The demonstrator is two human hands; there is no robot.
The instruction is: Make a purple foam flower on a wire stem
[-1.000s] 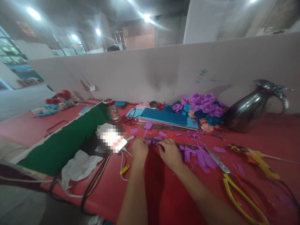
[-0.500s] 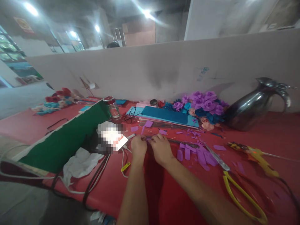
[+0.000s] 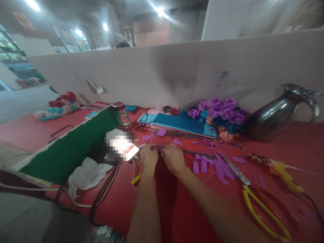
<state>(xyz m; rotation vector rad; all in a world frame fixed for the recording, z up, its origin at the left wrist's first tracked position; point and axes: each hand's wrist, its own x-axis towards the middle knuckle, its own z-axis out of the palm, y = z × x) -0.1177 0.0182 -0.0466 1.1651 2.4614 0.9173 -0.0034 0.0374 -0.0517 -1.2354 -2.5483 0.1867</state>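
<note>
While oblong scraps [image 3: 195, 167] lie near, left hand [image 3: 149, 157] and right hand [image 3: 173, 158] pinch a purple strip [image 3: 159, 148].

My left hand [image 3: 149, 157] and right hand [image 3: 174, 158] are bare, knuckles rounded, fingernails too small to make out. Left forearm [image 3: 145, 209] and right forearm [image 3: 210, 199] are bare too (as far as my view reaches), smooth-sided, narrow at the wrist and widening toward the elbow.

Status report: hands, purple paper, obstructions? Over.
Left hand, right hand close together, curled. Purple paper between them, grip partly hidden. Scissors lie right, apart from both.
</note>
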